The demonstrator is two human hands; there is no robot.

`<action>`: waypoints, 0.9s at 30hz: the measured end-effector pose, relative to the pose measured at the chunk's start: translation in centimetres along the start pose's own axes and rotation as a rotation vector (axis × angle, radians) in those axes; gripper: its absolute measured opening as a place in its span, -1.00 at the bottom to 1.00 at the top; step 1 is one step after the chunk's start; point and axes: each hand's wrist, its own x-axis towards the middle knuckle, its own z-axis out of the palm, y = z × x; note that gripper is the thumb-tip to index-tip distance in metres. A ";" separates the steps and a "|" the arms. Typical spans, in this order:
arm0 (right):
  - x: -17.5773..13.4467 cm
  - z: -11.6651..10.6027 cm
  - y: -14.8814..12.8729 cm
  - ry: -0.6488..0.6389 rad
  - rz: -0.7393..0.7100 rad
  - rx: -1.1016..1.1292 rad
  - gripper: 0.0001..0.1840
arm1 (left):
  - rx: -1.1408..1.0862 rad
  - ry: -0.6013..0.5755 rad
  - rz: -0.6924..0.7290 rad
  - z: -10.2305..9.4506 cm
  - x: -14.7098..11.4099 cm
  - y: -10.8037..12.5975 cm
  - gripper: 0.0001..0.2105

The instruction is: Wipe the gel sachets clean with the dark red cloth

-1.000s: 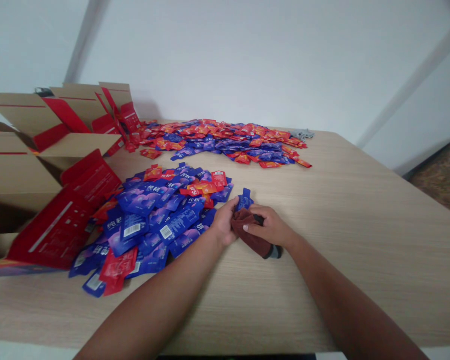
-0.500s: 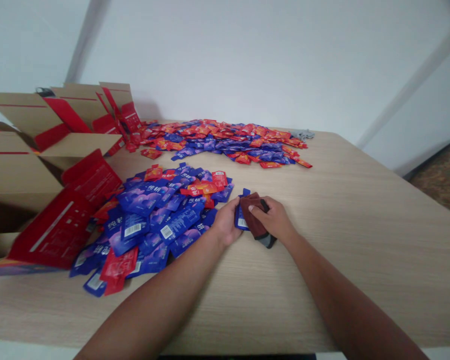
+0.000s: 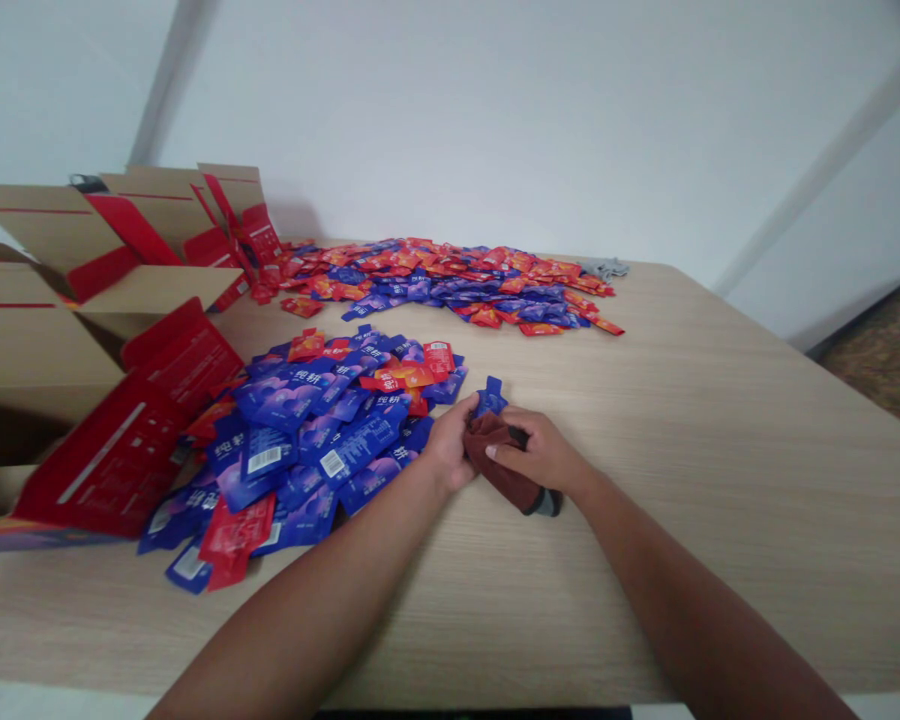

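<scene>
At table centre, head view, we hold one blue sachet (image 3: 489,399) in our left hand (image 3: 450,446), fingers closed on it. Our right hand (image 3: 541,452) presses a dark red cloth (image 3: 511,470) against it. Sachets in the adjacent pile (image 3: 322,430) show white characters and barcodes, unreadable in detail.

1. Left hand (image 3: 450,445) and right hand (image 3: 540,450) grip a dark red cloth (image 3: 506,470) around a blue sachet (image 3: 489,399).
2. Sachet pile (image 3: 315,440) just left; cardboard boxes (image 3: 37,340) beyond, on the wooden table (image 3: 720,480).
</scene>
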 end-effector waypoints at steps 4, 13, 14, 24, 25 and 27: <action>-0.1 0.0 -0.2 -0.076 0.000 0.009 -0.87 | 0.019 -0.016 -0.046 0.0 -0.1 0.2 -0.68; 0.0 0.4 -0.4 0.027 0.033 0.004 -0.89 | 0.000 0.006 -0.005 0.3 -0.3 0.2 -0.71; 0.1 0.4 -0.2 0.063 0.059 -0.016 -0.89 | -0.004 0.012 0.010 0.3 -0.2 0.1 -0.73; 0.7 0.2 2.4 0.418 0.263 -0.113 -0.69 | 0.053 -0.062 0.087 -0.2 0.8 -0.6 -0.71; 0.6 0.2 2.5 0.409 0.257 -0.115 -0.69 | 0.054 -0.069 0.087 -0.2 0.8 -0.6 -0.70; 0.6 0.2 2.4 0.380 0.237 -0.123 -0.71 | 0.054 -0.082 0.090 -0.2 0.8 -0.5 -0.71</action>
